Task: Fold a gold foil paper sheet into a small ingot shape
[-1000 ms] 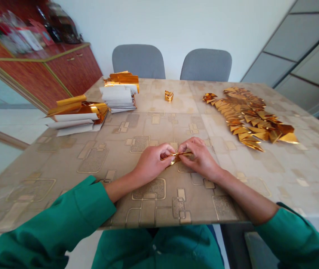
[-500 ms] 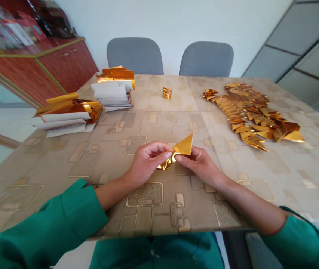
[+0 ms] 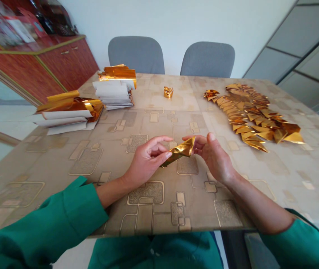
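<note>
A folded piece of gold foil paper (image 3: 179,152) is held just above the patterned table (image 3: 92,164), near its front middle. My left hand (image 3: 147,158) pinches the paper's lower left end between thumb and fingers. My right hand (image 3: 214,155) grips the upper right end, palm turned inward, fingers curled round it. Both forearms in green sleeves rest on the table's front edge.
A heap of folded gold pieces (image 3: 253,116) lies at the right. Two stacks of white and gold sheets (image 3: 66,112) (image 3: 116,87) sit at the left. One small gold piece (image 3: 168,92) stands far middle. Two grey chairs (image 3: 137,54) and a red cabinet (image 3: 36,67) are behind.
The paper was pressed flat on the table, then lifted and turned. It now lies slanted between both hands, and my right hand has rotated palm inward.
</note>
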The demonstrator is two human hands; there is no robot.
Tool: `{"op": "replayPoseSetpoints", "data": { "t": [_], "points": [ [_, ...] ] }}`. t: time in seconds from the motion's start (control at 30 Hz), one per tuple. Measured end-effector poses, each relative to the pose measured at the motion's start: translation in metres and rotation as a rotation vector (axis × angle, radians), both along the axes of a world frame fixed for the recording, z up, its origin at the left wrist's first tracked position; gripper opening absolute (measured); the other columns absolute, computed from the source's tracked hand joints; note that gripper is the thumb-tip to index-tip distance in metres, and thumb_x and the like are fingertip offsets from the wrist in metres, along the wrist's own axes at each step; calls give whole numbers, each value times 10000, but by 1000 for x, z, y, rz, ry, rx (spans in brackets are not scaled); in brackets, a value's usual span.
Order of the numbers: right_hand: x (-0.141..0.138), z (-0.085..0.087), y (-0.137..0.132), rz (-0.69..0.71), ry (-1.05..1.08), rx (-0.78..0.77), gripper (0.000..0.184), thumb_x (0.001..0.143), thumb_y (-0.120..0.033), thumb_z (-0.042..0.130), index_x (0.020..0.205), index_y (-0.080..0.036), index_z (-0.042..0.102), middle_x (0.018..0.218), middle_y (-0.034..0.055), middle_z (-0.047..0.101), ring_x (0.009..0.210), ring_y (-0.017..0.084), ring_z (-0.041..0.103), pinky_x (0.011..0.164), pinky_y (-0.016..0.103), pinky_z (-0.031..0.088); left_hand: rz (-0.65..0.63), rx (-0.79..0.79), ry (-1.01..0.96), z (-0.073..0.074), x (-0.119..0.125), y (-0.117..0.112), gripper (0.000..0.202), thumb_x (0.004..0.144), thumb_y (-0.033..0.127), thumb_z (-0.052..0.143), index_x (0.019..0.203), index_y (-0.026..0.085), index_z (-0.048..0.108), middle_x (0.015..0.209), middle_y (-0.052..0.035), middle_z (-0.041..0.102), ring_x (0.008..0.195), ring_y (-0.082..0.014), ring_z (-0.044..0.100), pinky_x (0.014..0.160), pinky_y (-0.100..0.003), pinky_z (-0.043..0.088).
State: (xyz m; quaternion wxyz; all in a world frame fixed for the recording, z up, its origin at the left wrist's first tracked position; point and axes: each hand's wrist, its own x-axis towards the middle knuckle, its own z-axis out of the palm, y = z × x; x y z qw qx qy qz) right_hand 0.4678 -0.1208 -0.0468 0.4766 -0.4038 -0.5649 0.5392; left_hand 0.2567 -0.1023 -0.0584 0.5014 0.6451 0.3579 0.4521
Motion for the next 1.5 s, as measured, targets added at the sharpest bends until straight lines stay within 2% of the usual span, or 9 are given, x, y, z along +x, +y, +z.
{"op": "replayPoseSetpoints", "data": {
  "t": [0.1,0.17,0.3,0.5,0.63,0.8,0.9,1.13,1.5],
  "points": [
    [3,3,1,6,-129,120,483,841,-540,655,1228,-254,615,1051,51,667,962,197,611,825,358,479,32,209,123,1,-2,-2,186,836,190,684,1015,161,646,724,8,714,636,-96,658,612,-188,513],
    [3,6,1,55,-234,216,392,792,-384,760,1146,-255,653,1008,33,669,916,175,622,803,335,487,50,382,209,1,-3,-3,84,834,184,699,909,170,664,783,-4,741,679,-100,677,647,-193,520],
    [1,10,2,83,-426,480,132,821,-246,737,951,-246,714,875,18,703,830,162,624,765,330,479,68,635,317,1,-6,-3,20,854,177,690,845,178,671,770,1,741,670,-95,672,639,-189,504],
    [4,11,3,123,-603,745,77,865,-216,697,936,-246,695,857,1,726,828,159,621,832,363,417,14,810,326,1,-7,2,20,881,177,658,865,169,667,895,-54,747,830,-146,696,764,-268,530],
    [10,6,3,175,-755,829,56,907,-259,652,941,-235,689,879,12,714,863,169,592,862,367,375,-24,935,499,2,-6,3,85,904,198,626,836,180,673,925,-51,732,844,-167,651,774,-315,499],
    [14,1,5,424,-882,799,117,942,-264,589,1014,-242,678,947,20,715,924,180,578,895,372,353,-192,1015,785,-2,-8,-2,199,947,165,523,809,155,665,800,-51,673,763,-170,588,692,-294,467],
    [17,3,6,493,-879,736,154,928,-260,597,1062,-253,673,986,24,724,944,191,575,901,378,357,-271,1001,871,-5,-12,-7,197,959,177,494,891,156,677,865,-65,679,813,-188,593,717,-306,486],
    [27,6,10,530,-799,628,123,913,-246,628,1022,-264,684,1035,15,718,966,182,580,927,393,358,-330,987,803,-9,-23,-14,249,962,171,472,1124,158,661,1084,-115,689,1014,-221,621,872,-359,530],
    [8,-2,7,394,-661,424,171,929,-323,618,834,-192,674,781,18,626,758,154,569,710,303,437,-332,904,799,-6,-19,-16,217,960,188,482,987,160,696,981,-94,676,920,-203,621,814,-343,528]
  ]
}}
